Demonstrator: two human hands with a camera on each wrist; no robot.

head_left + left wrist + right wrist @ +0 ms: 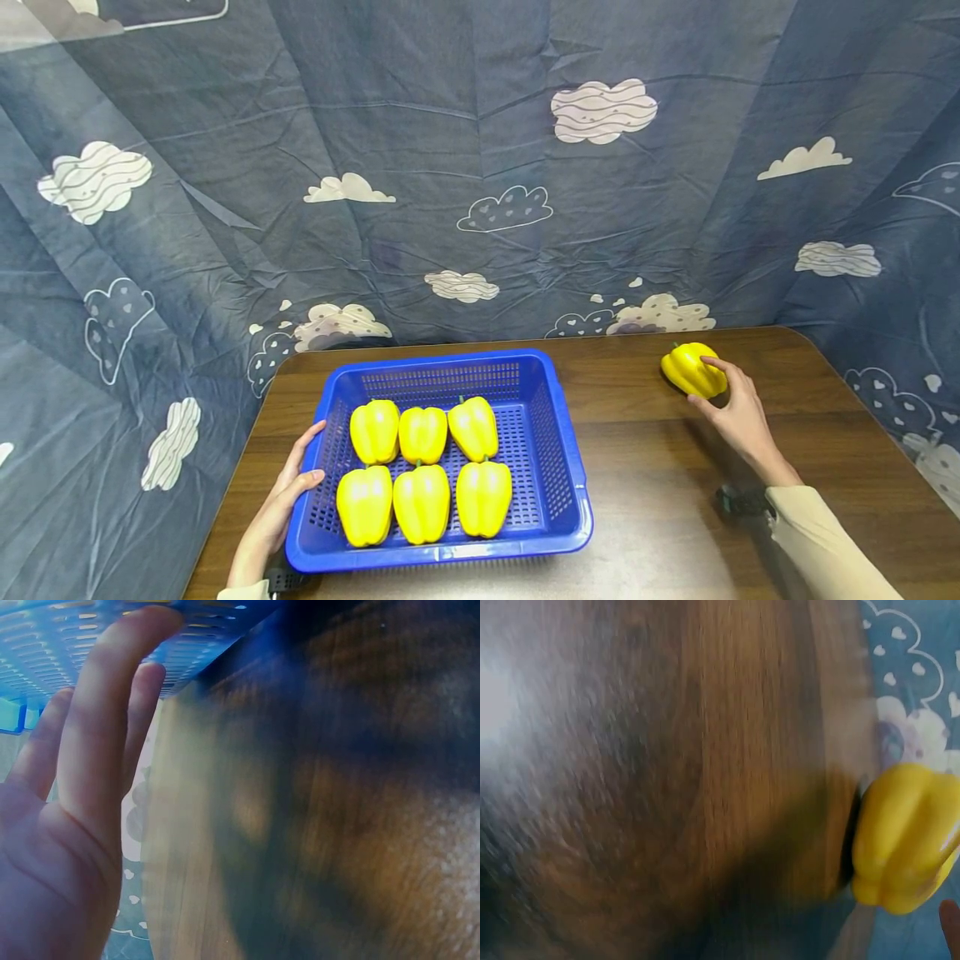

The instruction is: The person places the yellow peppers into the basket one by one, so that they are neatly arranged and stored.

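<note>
A yellow bell pepper (693, 370) lies toward the far right of the wooden table. My right hand (741, 412) is around its near right side, fingers and thumb spread. In the right wrist view, a fingertip (950, 928) shows a small gap from the pepper (904, 840). A blue plastic basket (557, 467) stands at the left, holding several yellow bell peppers (423, 504) in two rows. My left hand (281, 500) holds its left rim, index finger and thumb on the edge; in the left wrist view, fingers (94, 742) touch the slotted wall (45, 652).
The brown wooden table (630, 483) runs between the basket and the single pepper. A dark blue curtain with white clouds (480, 250) hangs behind and at both sides. Inside the basket, bare slotted floor shows right of the peppers.
</note>
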